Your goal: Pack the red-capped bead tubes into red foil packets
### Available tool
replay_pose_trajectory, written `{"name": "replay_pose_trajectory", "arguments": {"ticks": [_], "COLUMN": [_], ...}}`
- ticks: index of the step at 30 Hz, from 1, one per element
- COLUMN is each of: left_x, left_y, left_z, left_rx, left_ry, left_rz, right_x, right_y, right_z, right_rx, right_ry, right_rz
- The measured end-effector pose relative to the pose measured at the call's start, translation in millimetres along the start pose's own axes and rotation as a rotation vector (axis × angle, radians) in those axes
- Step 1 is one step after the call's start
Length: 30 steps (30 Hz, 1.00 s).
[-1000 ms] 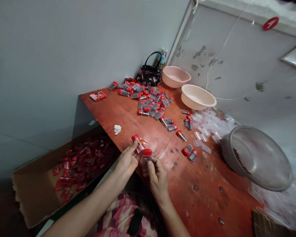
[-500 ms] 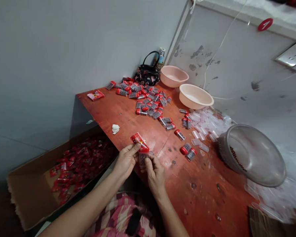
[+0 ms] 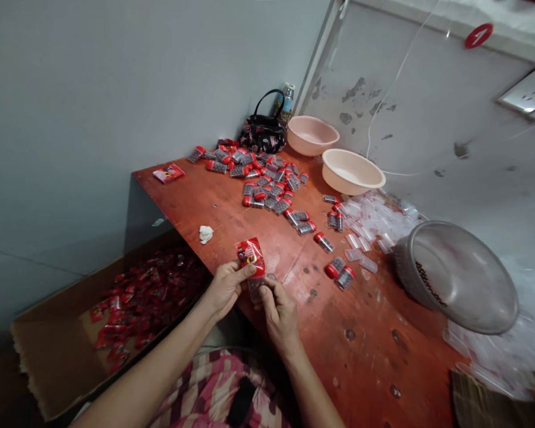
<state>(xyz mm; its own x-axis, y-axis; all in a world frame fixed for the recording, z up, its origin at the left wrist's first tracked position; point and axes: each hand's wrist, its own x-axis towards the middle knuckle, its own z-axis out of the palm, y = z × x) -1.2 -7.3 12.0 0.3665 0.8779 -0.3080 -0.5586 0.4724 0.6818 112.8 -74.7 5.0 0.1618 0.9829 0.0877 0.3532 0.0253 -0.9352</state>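
My left hand (image 3: 225, 286) pinches a small red printed packet (image 3: 250, 255) that stands up above my fingers at the near edge of the red-brown table (image 3: 339, 333). My right hand (image 3: 280, 312) is closed on a small clear vial (image 3: 255, 289) just below the packet; the vial's red cap sits at the packet's lower edge and the vial is partly hidden by my fingers. The two hands touch. Two red-capped vials (image 3: 341, 273) lie on the table a little to the right.
A heap of red-capped vials (image 3: 267, 184) lies at the table's far side, with a black handbag (image 3: 263, 134), two pink basins (image 3: 352, 171), clear empty vials (image 3: 374, 223) and a tilted grey bowl (image 3: 459, 276). A cardboard box of red packets (image 3: 129, 303) sits below left.
The red packet has turned upright and come down over the vial's cap. Both hands have drawn slightly nearer to me and closer together.
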Motion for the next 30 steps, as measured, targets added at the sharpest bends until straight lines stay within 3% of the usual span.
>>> {"name": "replay_pose_trajectory", "arguments": {"ticks": [5, 9, 11, 17, 25, 30], "left_x": [-4, -7, -8, -11, -17, -29], "left_y": [-7, 0, 2, -11, -7, -11], "left_z": [1.0, -0.8, -0.9, 6.3, -3.3, -6.6], "left_rx": [0.033, 0.145, 0.164, 0.057, -0.105, -0.065], "left_ry": [0.026, -0.082, -0.117, -0.021, 0.067, 0.063], "left_rz": [0.008, -0.046, -0.057, -0.015, -0.020, -0.040], "right_x": [0, 0, 0, 7, 5, 11], "right_y": [-1, -4, -6, -7, -10, -13], "right_z": [0, 1, 2, 2, 0, 10], "right_rx": [-0.040, 0.292, 0.382, 0.250, 0.467, 0.530], "right_ry": [0.102, -0.045, -0.054, 0.147, -0.039, -0.007], "right_rz": [-0.088, 0.151, 0.200, 0.158, 0.173, 0.224]}}
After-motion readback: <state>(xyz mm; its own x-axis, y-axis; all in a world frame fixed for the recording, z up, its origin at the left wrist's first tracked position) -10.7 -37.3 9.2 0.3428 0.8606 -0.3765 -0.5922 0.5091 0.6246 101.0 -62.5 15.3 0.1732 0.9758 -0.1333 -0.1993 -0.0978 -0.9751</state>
